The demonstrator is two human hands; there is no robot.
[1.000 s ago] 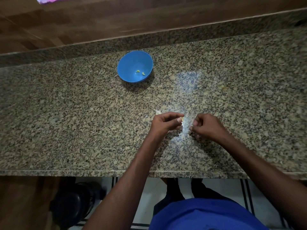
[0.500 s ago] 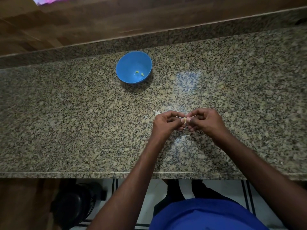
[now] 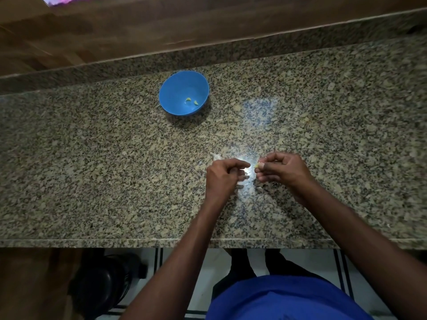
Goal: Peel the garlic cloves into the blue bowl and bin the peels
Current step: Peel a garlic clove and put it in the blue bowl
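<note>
A blue bowl stands on the granite counter at the back, left of centre, with two peeled garlic cloves inside. Closer to me, my right hand pinches a small pale garlic clove at its fingertips. My left hand hovers just left of it with curled fingers, thumb and index tip together; I see nothing between them. The two hands are a short gap apart. Thin white peel scraps lie on the counter behind my left hand, and another scrap lies under my right hand.
The granite counter runs the full width, with a raised granite ledge and a wooden wall behind it. Its front edge is just below my forearms. Below it, on the floor at the left, stands a dark round object.
The clove was in my left hand one second ago. The hands then met, and now they have drawn apart with the clove pinched in my right hand.
</note>
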